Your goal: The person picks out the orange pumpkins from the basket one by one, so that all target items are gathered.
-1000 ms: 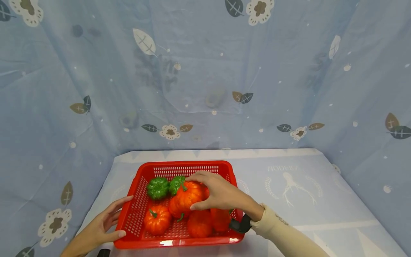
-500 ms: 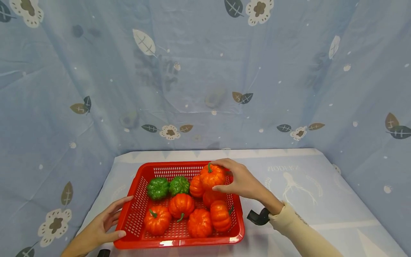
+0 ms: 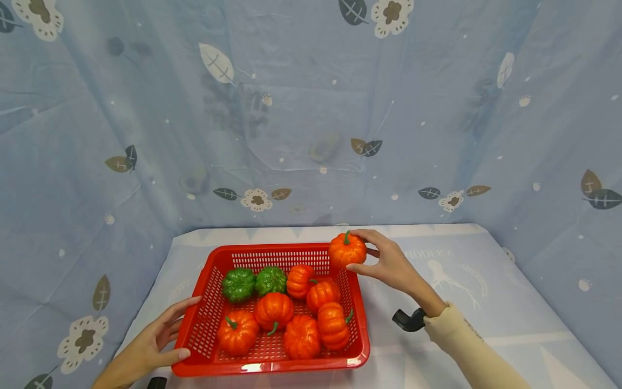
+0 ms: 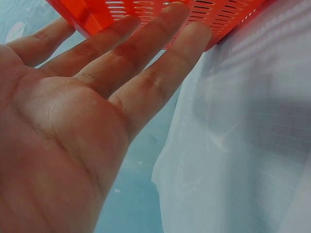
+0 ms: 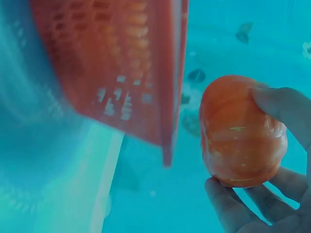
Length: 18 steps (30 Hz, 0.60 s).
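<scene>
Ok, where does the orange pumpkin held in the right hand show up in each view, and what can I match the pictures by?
Head: right of centre, below mid-height; the orange pumpkin, held by the right hand, overlaps the basket's far right corner.
Left wrist: not in it.
Right wrist: right of centre, about mid-height.
Shared landmark: the red basket, visible in all three.

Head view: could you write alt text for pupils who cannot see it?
A person's right hand holds a round, ribbed orange pumpkin at the far right corner of a red perforated plastic basket, while their left hand touches its left side. The basket holds two round green vegetables and six more orange pumpkins.
</scene>
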Each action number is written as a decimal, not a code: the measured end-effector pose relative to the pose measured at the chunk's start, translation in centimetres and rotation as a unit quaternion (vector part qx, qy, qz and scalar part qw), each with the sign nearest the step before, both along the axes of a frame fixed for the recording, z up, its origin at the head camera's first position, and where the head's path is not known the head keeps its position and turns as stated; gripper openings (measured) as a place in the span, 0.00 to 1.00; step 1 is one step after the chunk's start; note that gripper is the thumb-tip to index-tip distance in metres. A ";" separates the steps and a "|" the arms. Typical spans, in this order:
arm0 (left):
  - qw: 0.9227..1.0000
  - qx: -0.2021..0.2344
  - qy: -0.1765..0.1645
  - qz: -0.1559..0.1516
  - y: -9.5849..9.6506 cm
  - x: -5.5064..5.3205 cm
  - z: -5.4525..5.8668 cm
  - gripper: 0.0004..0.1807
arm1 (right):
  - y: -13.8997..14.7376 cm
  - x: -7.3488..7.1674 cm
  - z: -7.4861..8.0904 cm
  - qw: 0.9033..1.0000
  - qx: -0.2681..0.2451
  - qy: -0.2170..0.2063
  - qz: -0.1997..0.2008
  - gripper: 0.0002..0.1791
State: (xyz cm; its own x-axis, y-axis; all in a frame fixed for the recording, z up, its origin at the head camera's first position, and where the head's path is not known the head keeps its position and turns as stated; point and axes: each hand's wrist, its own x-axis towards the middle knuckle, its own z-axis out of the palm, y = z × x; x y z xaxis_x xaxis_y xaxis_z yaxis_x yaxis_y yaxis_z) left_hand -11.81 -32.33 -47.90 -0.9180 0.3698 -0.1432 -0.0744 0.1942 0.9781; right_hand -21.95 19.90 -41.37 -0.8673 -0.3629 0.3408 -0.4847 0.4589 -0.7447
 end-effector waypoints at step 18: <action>1.000 -0.012 -0.011 0.003 0.1 0.1 0.4 0.44 | 5.9 -3.3 -4.6 0.993 0.002 -0.030 -0.115 0.44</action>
